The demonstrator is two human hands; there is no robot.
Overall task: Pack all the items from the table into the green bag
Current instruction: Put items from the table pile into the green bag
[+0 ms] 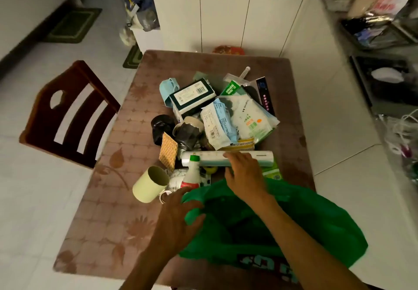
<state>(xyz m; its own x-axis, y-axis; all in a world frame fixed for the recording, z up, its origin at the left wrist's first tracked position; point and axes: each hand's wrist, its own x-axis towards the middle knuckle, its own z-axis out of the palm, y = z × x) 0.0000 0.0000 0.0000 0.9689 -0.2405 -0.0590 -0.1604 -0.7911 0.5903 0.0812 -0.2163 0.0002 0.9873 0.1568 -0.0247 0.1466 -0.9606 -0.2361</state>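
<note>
The green bag (316,226) lies open at the table's near edge. My left hand (178,217) grips its left rim. My right hand (245,172) reaches over the bag's mouth and closes on a long white roll (208,157) lying crosswise just beyond the bag. Behind the roll is a heap of items: a dark tissue box (192,96), white wipe packets (217,124), a black bag roll (161,126), a patterned card (168,152). A pale green cup (150,184) lies on its side at the left, beside a white bottle with a green cap (193,172).
The brown patterned table (113,210) has a dark wooden chair (67,113) at its left. White cabinets (226,11) stand behind it. A cluttered shelf with bags (380,29) is on the right.
</note>
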